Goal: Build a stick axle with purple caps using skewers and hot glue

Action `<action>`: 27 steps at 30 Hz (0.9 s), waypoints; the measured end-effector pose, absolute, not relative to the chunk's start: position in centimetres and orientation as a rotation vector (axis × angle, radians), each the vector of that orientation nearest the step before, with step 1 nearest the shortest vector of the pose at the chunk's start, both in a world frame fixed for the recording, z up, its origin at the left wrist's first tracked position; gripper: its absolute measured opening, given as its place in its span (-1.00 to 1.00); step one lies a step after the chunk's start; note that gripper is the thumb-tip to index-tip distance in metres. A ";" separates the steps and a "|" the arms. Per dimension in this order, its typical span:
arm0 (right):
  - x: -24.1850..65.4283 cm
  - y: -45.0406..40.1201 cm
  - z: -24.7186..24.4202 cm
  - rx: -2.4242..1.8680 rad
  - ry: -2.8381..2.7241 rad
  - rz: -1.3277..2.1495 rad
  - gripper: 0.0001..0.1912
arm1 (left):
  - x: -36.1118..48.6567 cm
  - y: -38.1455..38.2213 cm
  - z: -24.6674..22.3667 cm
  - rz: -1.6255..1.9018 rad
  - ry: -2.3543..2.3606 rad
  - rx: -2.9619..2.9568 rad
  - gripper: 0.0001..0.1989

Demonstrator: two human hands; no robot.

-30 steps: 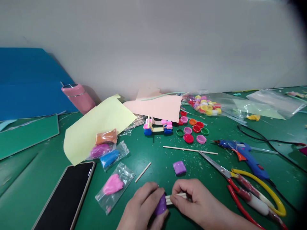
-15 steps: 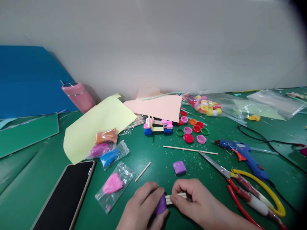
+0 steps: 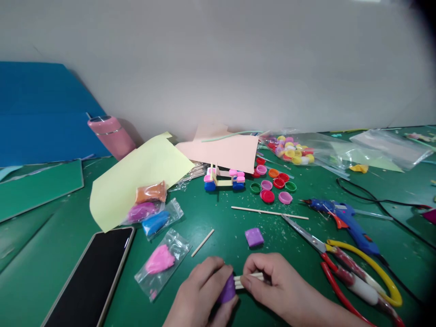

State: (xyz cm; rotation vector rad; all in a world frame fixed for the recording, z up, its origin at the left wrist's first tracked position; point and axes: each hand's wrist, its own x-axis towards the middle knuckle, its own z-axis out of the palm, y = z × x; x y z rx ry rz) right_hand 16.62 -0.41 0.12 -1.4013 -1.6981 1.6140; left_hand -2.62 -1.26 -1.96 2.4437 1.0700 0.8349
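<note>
Low in the middle of the head view, my left hand (image 3: 200,293) is closed around a purple clay piece (image 3: 227,290), its fingers hiding part of it. Several short wooden sticks (image 3: 239,282) jut from the clay's right side. My right hand (image 3: 275,286) pinches those sticks between thumb and fingers. Just beyond the hands lies a flat purple clay square (image 3: 254,237). One short loose stick (image 3: 203,243) rests to the left, and a longer thin stick (image 3: 269,212) lies farther back.
Scissors (image 3: 340,263) and a blue glue gun (image 3: 350,222) lie at right. Bottle caps (image 3: 267,196) and a small stick-and-clay model (image 3: 225,178) sit behind. At left are a phone (image 3: 91,277), bagged pink clay (image 3: 160,261), yellow paper (image 3: 132,177) and a pink bottle (image 3: 112,136).
Both hands keep nearly the same hold on the purple clay and sticks. The whole view has shifted very slightly; nothing else visibly moved.
</note>
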 end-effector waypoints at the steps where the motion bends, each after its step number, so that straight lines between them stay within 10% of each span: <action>1: 16.6 -0.4 0.2 -1.399 -1.698 1.617 -0.81 | -2.6 -1.3 -1.9 0.831 1.070 2.440 -0.65; 27: 17.0 -0.5 0.1 -1.347 -1.730 1.638 -0.78 | -1.9 -1.6 -0.7 0.775 1.119 2.274 -0.74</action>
